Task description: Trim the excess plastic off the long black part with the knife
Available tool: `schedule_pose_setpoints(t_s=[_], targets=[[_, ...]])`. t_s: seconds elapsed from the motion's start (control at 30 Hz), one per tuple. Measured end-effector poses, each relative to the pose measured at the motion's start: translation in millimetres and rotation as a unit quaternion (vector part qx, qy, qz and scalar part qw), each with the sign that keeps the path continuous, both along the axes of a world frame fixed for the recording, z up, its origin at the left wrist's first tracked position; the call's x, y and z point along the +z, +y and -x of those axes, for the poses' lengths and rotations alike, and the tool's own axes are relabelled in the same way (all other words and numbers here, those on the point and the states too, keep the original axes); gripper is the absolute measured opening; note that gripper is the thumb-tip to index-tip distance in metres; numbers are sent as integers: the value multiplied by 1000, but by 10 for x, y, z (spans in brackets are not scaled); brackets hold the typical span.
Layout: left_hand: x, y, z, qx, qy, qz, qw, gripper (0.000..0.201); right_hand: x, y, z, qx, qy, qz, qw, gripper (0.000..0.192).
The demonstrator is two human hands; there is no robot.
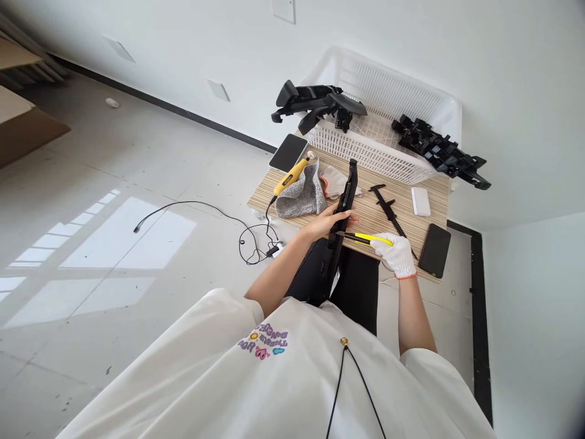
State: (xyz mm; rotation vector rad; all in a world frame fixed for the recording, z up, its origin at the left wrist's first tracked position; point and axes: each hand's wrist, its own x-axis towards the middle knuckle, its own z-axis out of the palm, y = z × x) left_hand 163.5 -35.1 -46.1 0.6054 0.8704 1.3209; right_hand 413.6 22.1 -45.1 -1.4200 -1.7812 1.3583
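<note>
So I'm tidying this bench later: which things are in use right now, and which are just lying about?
In use:
left hand gripping the long black plastic part
gloved right hand holding the yellow-handled tool against it

Lying about:
grey cloth
yellow rotary tool
black caliper
two phones
white block
white basket with black parts

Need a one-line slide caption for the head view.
Bare left hand steadies a long black plastic part while the gloved right hand works its edge with a yellow-handled tool at a small wooden table.
</note>
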Motion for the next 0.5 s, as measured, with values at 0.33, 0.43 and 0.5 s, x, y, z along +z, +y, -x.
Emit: schedule_pose_setpoints(t_s=[0.33, 0.43, 0.5], targets=[[11, 13, 74, -37, -44, 0, 998, 34, 101, -23, 45, -24, 41, 47, 998, 48], [17, 86, 131, -87, -30, 2, 996, 31, 92, 22, 45, -34, 55, 50, 997, 45], [55, 166, 175, -103, 7, 6, 995, 31, 82, 69, 45, -64, 77, 34, 994, 44]])
